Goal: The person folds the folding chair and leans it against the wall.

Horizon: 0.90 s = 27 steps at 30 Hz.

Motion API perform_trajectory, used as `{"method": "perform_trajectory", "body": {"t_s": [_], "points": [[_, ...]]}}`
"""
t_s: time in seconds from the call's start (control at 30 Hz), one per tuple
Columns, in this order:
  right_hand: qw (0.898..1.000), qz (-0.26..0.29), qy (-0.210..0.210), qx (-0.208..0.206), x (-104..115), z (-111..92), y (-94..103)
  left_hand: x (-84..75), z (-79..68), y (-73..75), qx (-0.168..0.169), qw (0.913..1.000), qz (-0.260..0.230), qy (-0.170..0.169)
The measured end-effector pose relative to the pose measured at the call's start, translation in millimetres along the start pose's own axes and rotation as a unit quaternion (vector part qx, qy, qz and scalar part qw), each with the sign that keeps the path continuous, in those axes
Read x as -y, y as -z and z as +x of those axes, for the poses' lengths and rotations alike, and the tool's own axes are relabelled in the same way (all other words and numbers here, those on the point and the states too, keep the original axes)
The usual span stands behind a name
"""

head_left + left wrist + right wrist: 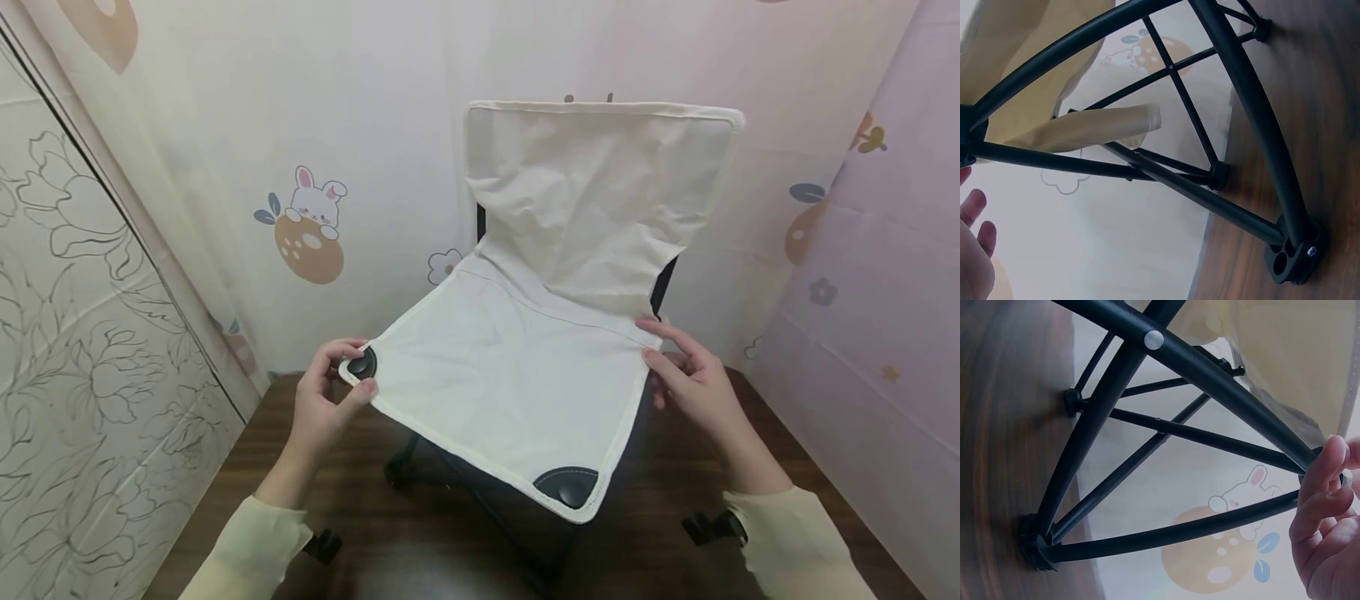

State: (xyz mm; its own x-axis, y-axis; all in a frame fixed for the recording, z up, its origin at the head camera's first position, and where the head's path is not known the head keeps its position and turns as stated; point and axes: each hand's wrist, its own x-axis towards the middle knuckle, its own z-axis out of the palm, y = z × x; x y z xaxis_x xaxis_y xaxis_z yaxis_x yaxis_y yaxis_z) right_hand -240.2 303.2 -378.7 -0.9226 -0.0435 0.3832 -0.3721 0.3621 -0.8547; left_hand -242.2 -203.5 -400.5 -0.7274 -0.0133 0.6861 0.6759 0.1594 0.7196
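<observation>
Cream fabric chair (536, 308) with black tubular frame (1257, 106), between left and right edges of dark wood-grain surface (645, 542) | left hand (322, 400) grips black-patched seat corner (363, 365), right hand (697, 383) rear corner (649, 339) | uneven pull might tip it; feet (1297, 250) show unclearly

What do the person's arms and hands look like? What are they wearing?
The left sleeve and right sleeve are pale cream and plain. A small black gadget pokes out beside each cuff: left gadget, right gadget. The left hand and right hand have no gloves, and no rings show.
</observation>
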Motion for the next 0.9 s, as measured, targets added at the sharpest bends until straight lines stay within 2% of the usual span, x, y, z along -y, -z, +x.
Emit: {"method": "perform_trajectory", "body": {"t_s": [0.3, 0.57, 0.73, 0.9], "points": [[1.0, 0.025, 0.0, 0.004, -4, 10, -3.4, -3.3, -8.5, -4.1, -0.013, 0.9997, -0.01, 0.018], [0.999, 0.034, 0.009, 0.01, -9, 21, -5.4, -9.2, -15.0, -10.4, -0.037, 0.9992, -0.016, 0.0], [0.998, 0.062, -0.004, 0.018, -14, 27, -9.2, -11.7, -19.9, -13.9, -0.052, 0.9985, -0.017, 0.004], [0.998, 0.051, -0.017, 0.024, -15, 33, -11.4, -12.9, -23.7, -16.4, -0.066, 0.9977, -0.009, 0.012]]}}
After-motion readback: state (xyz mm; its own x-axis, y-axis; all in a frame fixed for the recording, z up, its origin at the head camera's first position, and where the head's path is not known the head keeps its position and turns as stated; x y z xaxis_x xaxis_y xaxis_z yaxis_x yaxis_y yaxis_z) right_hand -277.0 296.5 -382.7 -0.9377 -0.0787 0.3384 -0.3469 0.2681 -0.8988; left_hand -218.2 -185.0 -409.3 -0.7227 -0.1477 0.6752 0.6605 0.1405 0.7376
